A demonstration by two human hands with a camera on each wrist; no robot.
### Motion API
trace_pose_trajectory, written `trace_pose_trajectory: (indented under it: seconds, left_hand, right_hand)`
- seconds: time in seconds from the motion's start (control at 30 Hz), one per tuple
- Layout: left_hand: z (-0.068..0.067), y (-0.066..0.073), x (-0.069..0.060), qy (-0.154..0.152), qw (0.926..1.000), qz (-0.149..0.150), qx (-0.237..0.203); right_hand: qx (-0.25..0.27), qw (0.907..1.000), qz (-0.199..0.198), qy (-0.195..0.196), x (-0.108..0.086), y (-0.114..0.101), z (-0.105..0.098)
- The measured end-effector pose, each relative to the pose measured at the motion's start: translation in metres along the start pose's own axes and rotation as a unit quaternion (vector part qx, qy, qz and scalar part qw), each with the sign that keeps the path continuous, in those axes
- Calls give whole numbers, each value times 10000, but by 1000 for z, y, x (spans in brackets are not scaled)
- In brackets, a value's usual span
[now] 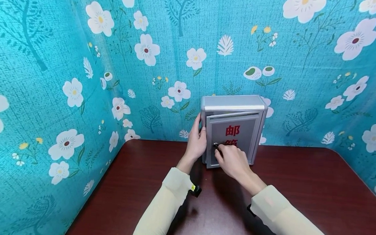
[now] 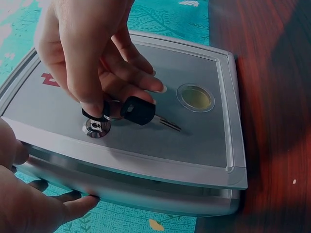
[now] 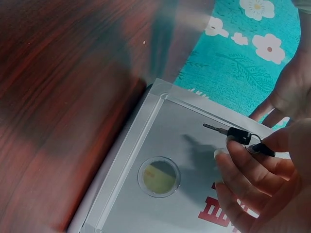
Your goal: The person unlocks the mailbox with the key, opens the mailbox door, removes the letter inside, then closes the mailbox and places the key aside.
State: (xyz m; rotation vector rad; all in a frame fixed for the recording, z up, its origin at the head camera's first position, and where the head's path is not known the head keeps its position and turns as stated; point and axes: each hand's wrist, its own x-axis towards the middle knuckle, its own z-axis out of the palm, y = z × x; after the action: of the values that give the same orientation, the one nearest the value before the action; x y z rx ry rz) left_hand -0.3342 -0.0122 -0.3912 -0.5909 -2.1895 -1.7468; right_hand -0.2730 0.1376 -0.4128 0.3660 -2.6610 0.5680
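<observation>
**Two keys (image 2: 138, 111), one lock (image 2: 97, 130) on a grey metal box**

One grey metal box (image 1: 235, 100) stands upright on a dark red-brown table (image 1: 160, 158), in front of a turquoise cloth (image 1: 164, 73) scattered with white flowers. Its one door (image 1: 220, 133) sits ajar, a gap showing along the edge beside the lock. A person's right hand (image 1: 233, 160) pinches the black head of the first key (image 2: 93, 114), which is at the lock on the door. The second key (image 2: 138, 115), also black-headed, hangs from the one ring (image 2: 114, 110) that joins the pair, its blade pointing free. The left hand (image 1: 197, 143), fingers extended, rests against the side of the box just beside the open edge. Two red characters (image 1: 232, 130) mark the door (the lower one is partly hidden by the right hand), and one round window (image 3: 159, 177) is set into it. Two pale sleeves (image 1: 161, 208) cover the forearms.
</observation>
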Motion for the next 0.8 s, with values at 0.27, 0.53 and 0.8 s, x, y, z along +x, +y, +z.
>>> trace_pose_trajectory:
  seconds: [0.27, 0.53, 0.8]
  left_hand:
    - [2, -1, 0, 115, 9999, 53, 78]
    - [4, -1, 0, 183, 9991, -9, 390]
    - [5, -1, 0, 183, 9987, 92, 464]
  right_hand:
    - [3, 10000, -49, 25, -6, 1, -3]
    - [49, 10000, -47, 3, -11, 0, -5]
    - [173, 9998, -58, -22, -16, 2, -8]
